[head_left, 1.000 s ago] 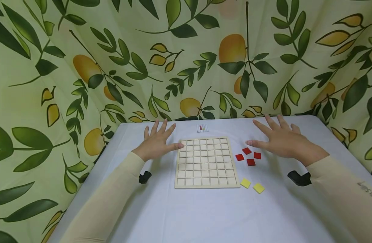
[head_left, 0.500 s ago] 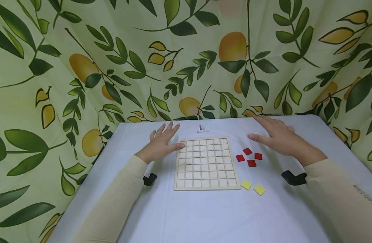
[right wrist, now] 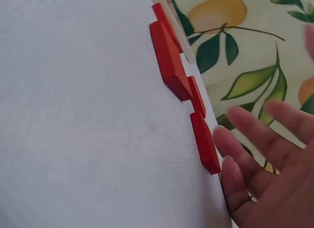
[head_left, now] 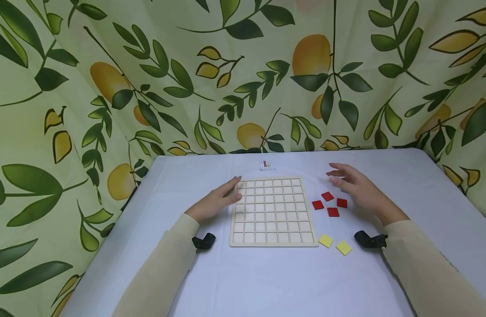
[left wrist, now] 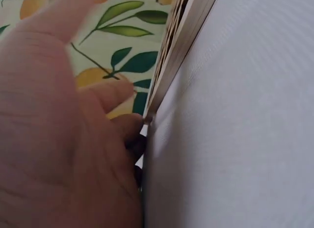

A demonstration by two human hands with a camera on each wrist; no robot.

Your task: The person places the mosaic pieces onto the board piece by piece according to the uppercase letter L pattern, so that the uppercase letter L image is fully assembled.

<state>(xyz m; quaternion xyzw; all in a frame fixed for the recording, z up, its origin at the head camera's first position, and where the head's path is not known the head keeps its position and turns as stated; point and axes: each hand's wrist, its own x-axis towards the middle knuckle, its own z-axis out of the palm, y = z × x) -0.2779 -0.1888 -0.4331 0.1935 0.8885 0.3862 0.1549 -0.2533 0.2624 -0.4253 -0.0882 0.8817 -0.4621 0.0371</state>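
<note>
A pale wooden grid board (head_left: 271,215) lies flat on the table, its square cells unfilled. At its upper left edge is my left hand (head_left: 216,200), thumb and fingers relaxed and apart; whether it touches the rim cannot be told. In the left wrist view the board's side (left wrist: 184,43) runs past the fingertips. Several red square tiles (head_left: 333,212) lie right of the board. Just beyond them my right hand (head_left: 359,190) hovers or rests with loosely bent fingers, holding nothing. The right wrist view shows red tiles (right wrist: 169,61) beside its spread fingers.
Two yellow square tiles (head_left: 343,247) lie by the board's lower right corner. A small printed grid card (head_left: 267,164) sits behind the board. White cloth (head_left: 266,281) covers the table, and a leaf-and-fruit patterned curtain (head_left: 167,123) hangs behind it. Each wrist wears a black device (head_left: 370,240).
Both hands have turned thumb-up and come lower, fingers less spread. The right hand has moved left toward the red tiles; the left has shifted slightly right to the board's edge. Tiles stay put.
</note>
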